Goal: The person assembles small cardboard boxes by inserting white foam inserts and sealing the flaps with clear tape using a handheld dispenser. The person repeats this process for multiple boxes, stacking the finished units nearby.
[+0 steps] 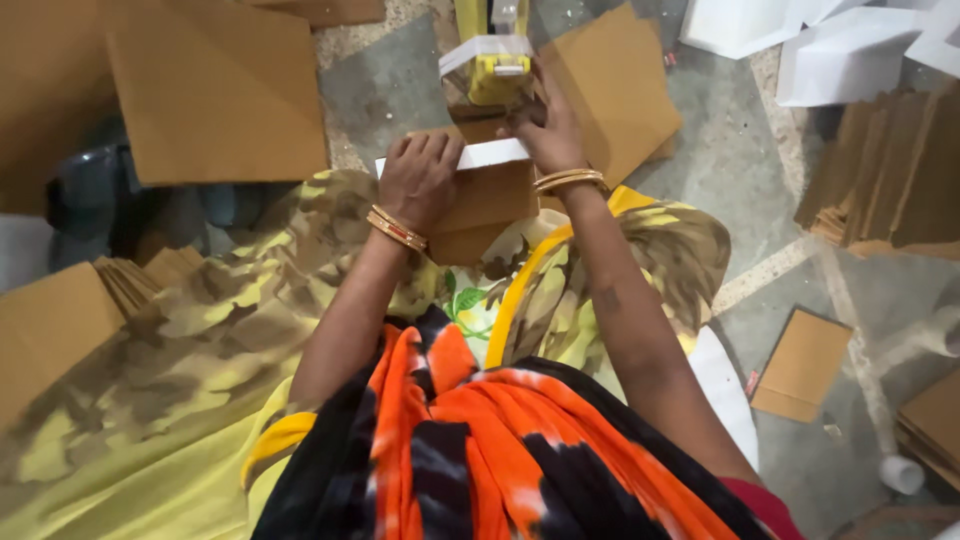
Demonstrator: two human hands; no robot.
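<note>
The left hand [418, 178] lies knuckles-up with its fingers curled over the near end of a small cardboard box [487, 192], clamping the white-edged flap against the box top. Gold bangles [397, 228] ring its wrist. The right hand [548, 130] sits at the far end of the same box, fingers bent and pressing on its upper edge — whether it pinches anything else there I cannot tell. A second set of bangles [568, 180] circles that wrist.

The box rests over the person's lap, on a yellow-and-olive patterned cloth [230, 330]. Just beyond the box stands a yellow tape dispenser [497, 65], upright on the grey floor [760, 220]. Left of the box lies a large flat cardboard sheet [215, 90]; right of it, another cardboard sheet [615, 85] lies angled under the right hand's side. Farther right of the box — a stack of cardboard pieces [885, 175], white sheets [850, 50], and a small brown panel [802, 362].
</note>
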